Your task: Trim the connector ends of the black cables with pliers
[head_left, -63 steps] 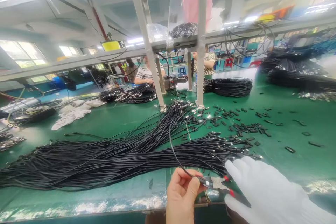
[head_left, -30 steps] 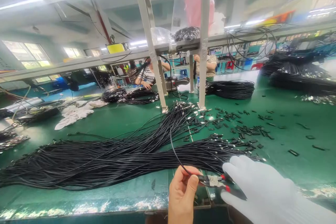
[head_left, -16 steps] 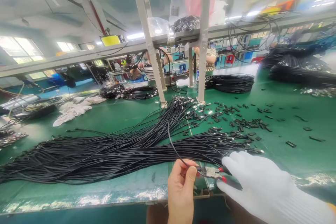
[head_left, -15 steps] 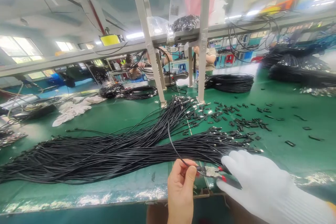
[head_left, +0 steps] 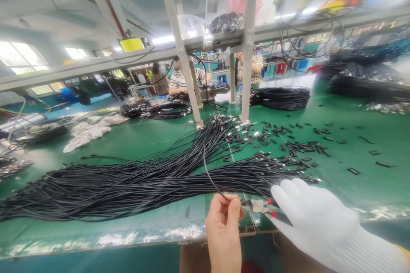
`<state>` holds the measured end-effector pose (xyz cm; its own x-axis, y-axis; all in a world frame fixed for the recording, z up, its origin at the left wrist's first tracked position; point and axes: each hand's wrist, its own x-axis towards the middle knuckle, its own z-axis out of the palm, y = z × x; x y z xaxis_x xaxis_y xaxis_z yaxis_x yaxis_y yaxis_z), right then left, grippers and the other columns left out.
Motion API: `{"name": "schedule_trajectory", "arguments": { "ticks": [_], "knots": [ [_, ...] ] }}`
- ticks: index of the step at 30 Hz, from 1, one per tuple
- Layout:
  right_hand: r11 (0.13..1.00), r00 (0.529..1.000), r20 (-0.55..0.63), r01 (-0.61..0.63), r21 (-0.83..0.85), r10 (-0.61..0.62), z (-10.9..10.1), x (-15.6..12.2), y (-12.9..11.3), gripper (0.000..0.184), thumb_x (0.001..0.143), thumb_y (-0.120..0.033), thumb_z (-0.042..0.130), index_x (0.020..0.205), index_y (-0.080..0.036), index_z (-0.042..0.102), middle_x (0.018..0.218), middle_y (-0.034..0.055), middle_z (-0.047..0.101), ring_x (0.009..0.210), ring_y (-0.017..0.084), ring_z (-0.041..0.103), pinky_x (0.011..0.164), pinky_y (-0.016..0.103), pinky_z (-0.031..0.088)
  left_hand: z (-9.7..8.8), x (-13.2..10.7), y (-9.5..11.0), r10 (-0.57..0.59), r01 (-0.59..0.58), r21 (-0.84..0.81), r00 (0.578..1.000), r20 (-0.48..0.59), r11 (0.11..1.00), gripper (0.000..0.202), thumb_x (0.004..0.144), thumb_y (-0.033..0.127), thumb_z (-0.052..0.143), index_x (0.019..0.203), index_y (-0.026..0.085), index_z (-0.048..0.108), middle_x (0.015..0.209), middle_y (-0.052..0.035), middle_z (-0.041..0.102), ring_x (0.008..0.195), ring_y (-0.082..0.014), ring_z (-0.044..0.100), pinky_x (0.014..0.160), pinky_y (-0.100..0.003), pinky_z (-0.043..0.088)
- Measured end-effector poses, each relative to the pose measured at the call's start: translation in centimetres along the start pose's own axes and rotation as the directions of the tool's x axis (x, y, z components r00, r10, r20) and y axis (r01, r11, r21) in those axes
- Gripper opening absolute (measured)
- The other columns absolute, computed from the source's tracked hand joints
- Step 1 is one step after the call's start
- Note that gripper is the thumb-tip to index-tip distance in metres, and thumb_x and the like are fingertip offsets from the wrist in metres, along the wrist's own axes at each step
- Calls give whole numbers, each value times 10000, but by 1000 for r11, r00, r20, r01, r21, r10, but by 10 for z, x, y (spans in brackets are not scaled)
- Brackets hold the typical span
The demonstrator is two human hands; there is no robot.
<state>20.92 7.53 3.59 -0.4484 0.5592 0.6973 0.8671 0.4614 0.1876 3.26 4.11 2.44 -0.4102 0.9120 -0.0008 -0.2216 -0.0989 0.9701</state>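
My bare left hand [head_left: 223, 226] pinches the end of one thin black cable [head_left: 208, 175] that arcs up from the big pile of black cables [head_left: 128, 183] on the green table [head_left: 144, 140]. My right hand [head_left: 315, 217], in a white glove, grips small pliers with red and black handles [head_left: 261, 207]. The pliers' jaws meet the cable end right at my left fingertips, at the table's near edge.
Small black sleeves [head_left: 294, 147] lie scattered right of the pile. A metal frame post [head_left: 246, 51] stands mid-table. Coiled cables [head_left: 280, 98] and white rags [head_left: 89, 130] lie further back. People in striped shirts [head_left: 179, 80] work at the far side.
Both hands stayed together at the near edge with cable and pliers. The view tilted slightly; a far worker lowered a raised bundle of cables.
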Motion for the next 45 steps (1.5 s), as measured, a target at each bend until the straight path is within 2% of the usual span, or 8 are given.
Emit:
{"name": "schedule_trajectory", "arguments": {
  "ticks": [12, 18, 21, 25, 30, 34, 39, 45],
  "knots": [
    [999, 984, 171, 46, 13, -48, -3, -11, 14, 113, 671, -266, 657, 683, -284, 546, 628, 4, 589, 505, 247, 535, 543, 336, 192, -10, -6, -2, -43, 63, -100, 980, 193, 993, 298, 702, 437, 919, 863, 213, 807, 796, -17, 767, 749, -151, 703, 732, -200, 555],
    [997, 974, 222, 53, -62, -38, 1, -23, 8, 151, 743, -317, 658, 704, -282, 516, 599, -12, 555, 480, 261, 558, 542, 332, 184, -9, -7, -5, -12, 15, -26, 992, 128, 1000, 121, 735, 304, 867, 800, 219, 809, 774, -13, 770, 691, -163, 708, 649, -214, 585],
    [993, 967, 255, 32, -111, -3, 2, -24, 3, 150, 833, -383, 634, 774, -275, 549, 691, 5, 592, 569, 263, 597, 554, 345, 313, -8, -7, -17, 127, -130, 96, 991, 42, 987, 71, 795, 295, 813, 831, 235, 810, 820, -23, 787, 749, -191, 730, 698, -245, 600],
    [991, 981, 191, 53, -120, -29, -4, -18, -4, 187, 846, -397, 604, 892, -219, 641, 809, 83, 669, 623, 275, 643, 543, 367, 464, -4, -10, -39, 429, -371, 381, 900, -78, 847, 96, 876, 231, 728, 898, 249, 820, 910, -46, 818, 877, -225, 755, 887, -323, 589],
    [985, 993, 108, 63, -159, -46, -12, -7, -10, 231, 783, -345, 613, 885, -158, 703, 796, 158, 726, 551, 276, 665, 387, 303, 413, 6, -10, -51, 631, -504, 518, 770, -94, 692, 192, 916, 138, 665, 962, 249, 815, 976, -73, 830, 920, -240, 777, 910, -358, 600],
    [979, 990, 130, 71, -191, -47, -18, 1, -14, 180, 768, -357, 661, 792, -182, 693, 725, 127, 704, 507, 245, 637, 387, 297, 423, 13, -7, -49, 722, -568, 545, 685, -102, 616, 219, 922, 90, 658, 968, 240, 811, 962, -70, 831, 906, -215, 781, 898, -325, 596],
    [955, 977, 215, 53, -291, 11, -23, 10, -21, 134, 778, -335, 661, 752, -204, 672, 750, 123, 717, 557, 227, 637, 468, 289, 420, 13, -4, -49, 747, -577, 592, 662, -64, 563, 225, 936, 78, 644, 974, 239, 796, 961, -71, 832, 908, -215, 783, 881, -331, 598],
    [955, 976, 219, 78, -286, -14, -20, 10, -22, 107, 809, -294, 636, 750, -205, 644, 719, 105, 691, 587, 243, 643, 527, 317, 388, 4, 5, -52, 845, -654, 668, 530, 71, 354, 293, 906, 17, 675, 1076, 233, 778, 983, -46, 835, 912, -183, 785, 888, -266, 589]
  ]
}}
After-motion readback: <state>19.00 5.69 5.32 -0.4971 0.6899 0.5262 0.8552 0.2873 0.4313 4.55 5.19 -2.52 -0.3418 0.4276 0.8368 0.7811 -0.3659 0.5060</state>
